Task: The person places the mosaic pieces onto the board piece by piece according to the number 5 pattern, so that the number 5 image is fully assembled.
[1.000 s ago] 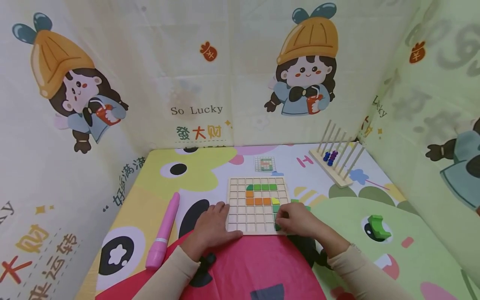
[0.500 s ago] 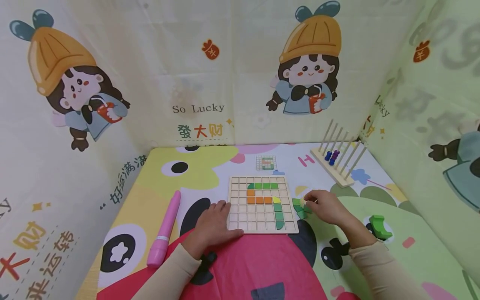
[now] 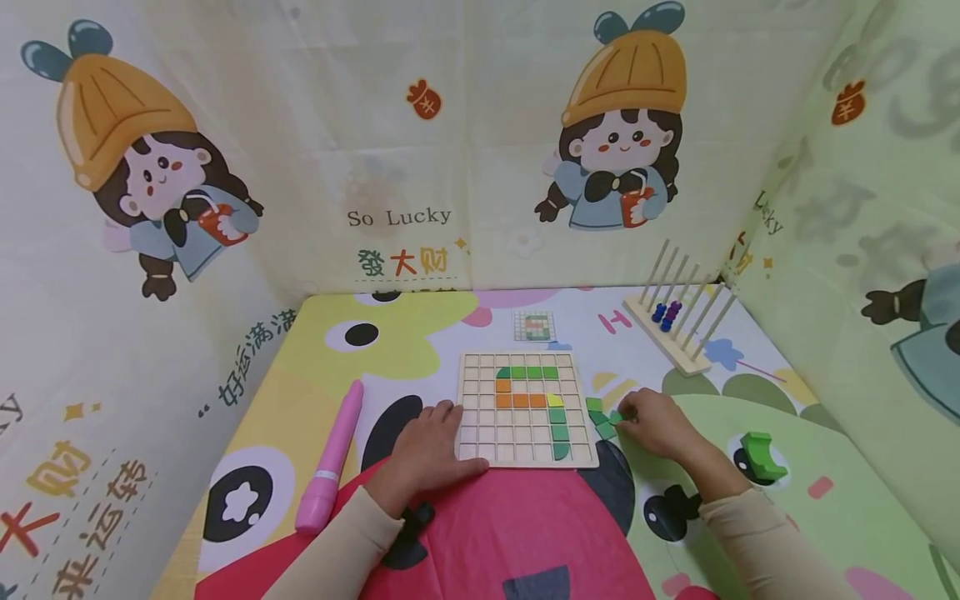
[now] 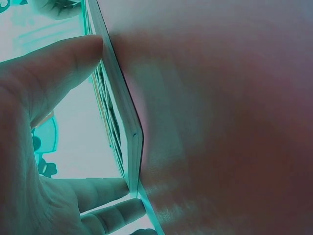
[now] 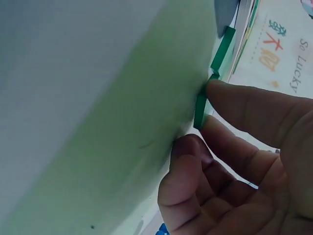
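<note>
A wooden grid board [image 3: 476, 435] lies in the middle of the table. Set in its cells are green tiles [image 3: 533, 372], orange tiles [image 3: 519, 401], a yellow tile [image 3: 554, 400] and more green tiles [image 3: 559, 433], two with a rounded corner. My left hand [image 3: 426, 446] rests against the board's left side, its thumb at the front edge; the left wrist view shows the thumb and fingers touching the board's rim [image 4: 132, 152]. Right of the board, my right hand [image 3: 660, 425] pinches a green tile [image 5: 200, 108] between thumb and index finger, beside several loose green tiles [image 3: 604, 428].
Behind the board lies a small pattern card [image 3: 534, 326]. A peg rack [image 3: 671, 343] with blue and purple beads stands at the back right. To the left is a pink pen-shaped stick [image 3: 330, 458]; at right a green curved block [image 3: 763, 456].
My right hand has left the board's lower right, where a rounded green tile now shows, and moved right to the loose green tiles, pinching one. My left hand stays put.
</note>
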`<action>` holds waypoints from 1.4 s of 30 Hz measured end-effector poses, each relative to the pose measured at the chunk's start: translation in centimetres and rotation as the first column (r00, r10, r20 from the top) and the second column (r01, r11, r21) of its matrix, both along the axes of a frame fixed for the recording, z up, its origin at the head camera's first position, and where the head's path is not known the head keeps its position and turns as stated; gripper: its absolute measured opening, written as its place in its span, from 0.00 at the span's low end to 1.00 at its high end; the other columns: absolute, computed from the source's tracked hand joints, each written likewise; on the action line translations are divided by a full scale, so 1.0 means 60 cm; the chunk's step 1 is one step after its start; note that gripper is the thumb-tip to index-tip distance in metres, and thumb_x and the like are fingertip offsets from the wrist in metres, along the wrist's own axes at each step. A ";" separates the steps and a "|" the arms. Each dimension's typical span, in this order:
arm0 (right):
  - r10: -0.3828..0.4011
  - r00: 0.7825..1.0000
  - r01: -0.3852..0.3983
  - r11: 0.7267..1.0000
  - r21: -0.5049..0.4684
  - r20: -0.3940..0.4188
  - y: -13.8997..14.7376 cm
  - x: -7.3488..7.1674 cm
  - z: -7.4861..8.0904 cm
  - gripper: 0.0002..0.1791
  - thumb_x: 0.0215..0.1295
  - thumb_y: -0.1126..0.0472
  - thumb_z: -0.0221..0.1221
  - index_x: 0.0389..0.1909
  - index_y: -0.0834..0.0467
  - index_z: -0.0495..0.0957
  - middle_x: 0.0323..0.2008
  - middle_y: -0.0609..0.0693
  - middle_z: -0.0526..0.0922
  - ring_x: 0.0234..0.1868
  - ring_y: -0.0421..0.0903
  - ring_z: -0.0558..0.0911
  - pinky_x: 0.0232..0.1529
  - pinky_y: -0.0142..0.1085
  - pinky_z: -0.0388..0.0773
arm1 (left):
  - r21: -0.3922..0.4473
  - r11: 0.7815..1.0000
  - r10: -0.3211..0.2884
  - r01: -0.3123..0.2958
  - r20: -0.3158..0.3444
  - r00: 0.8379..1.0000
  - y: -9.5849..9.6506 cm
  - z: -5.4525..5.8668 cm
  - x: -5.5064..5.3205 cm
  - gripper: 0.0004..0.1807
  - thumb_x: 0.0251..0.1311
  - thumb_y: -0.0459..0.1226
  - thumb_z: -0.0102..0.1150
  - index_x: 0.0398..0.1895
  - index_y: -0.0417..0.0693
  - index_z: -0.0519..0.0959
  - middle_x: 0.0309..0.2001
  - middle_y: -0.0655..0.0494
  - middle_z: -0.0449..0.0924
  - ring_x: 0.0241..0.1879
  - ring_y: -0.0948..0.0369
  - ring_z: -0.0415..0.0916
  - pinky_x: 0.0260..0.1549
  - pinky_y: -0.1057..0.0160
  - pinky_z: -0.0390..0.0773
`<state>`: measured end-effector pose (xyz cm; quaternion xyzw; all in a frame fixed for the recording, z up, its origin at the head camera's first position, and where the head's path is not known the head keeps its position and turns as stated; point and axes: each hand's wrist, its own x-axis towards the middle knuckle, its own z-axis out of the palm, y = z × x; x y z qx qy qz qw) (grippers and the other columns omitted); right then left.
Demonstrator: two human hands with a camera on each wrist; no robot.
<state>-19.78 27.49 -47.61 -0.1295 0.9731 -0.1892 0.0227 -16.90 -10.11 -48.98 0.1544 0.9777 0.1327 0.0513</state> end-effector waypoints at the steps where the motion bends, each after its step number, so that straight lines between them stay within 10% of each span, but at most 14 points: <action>1: -0.002 1.000 0.002 1.000 -0.002 -0.001 -0.001 0.000 0.001 0.09 0.58 0.64 0.71 0.37 0.64 0.84 0.34 0.54 0.84 0.36 0.50 0.81 0.42 0.52 0.82 | 0.001 1.000 -0.001 0.001 -0.001 1.000 0.000 0.000 0.000 0.56 0.47 0.65 0.72 0.75 0.44 0.68 0.69 0.45 0.70 0.64 0.47 0.71 0.61 0.43 0.78; 13: 0.028 1.000 -0.029 0.995 -0.100 -0.013 -0.027 0.006 0.028 0.06 0.62 0.69 0.68 0.35 0.60 0.80 0.29 0.49 0.81 0.31 0.45 0.77 0.34 0.41 0.77 | 0.003 1.000 0.006 -0.006 0.008 1.000 0.000 0.000 -0.001 0.56 0.47 0.65 0.71 0.75 0.44 0.67 0.69 0.45 0.70 0.64 0.47 0.71 0.61 0.43 0.77; 22: 0.193 0.979 -0.171 0.954 -0.246 0.064 -0.096 0.019 0.035 0.04 0.66 0.66 0.67 0.37 0.56 0.81 0.31 0.42 0.81 0.34 0.40 0.77 0.37 0.36 0.77 | -0.002 1.000 -0.004 0.004 -0.008 1.000 0.005 0.005 0.000 0.55 0.46 0.64 0.72 0.74 0.43 0.68 0.68 0.45 0.71 0.63 0.48 0.71 0.60 0.43 0.78; 42: 0.345 0.937 -0.334 0.929 -0.158 0.046 -0.156 0.023 0.013 0.07 0.61 0.66 0.69 0.33 0.52 0.81 0.29 0.40 0.80 0.33 0.38 0.75 0.35 0.32 0.74 | 0.016 1.000 0.019 -0.018 -0.013 1.000 0.006 0.001 0.002 0.56 0.44 0.64 0.75 0.74 0.45 0.69 0.68 0.45 0.71 0.63 0.47 0.72 0.59 0.43 0.79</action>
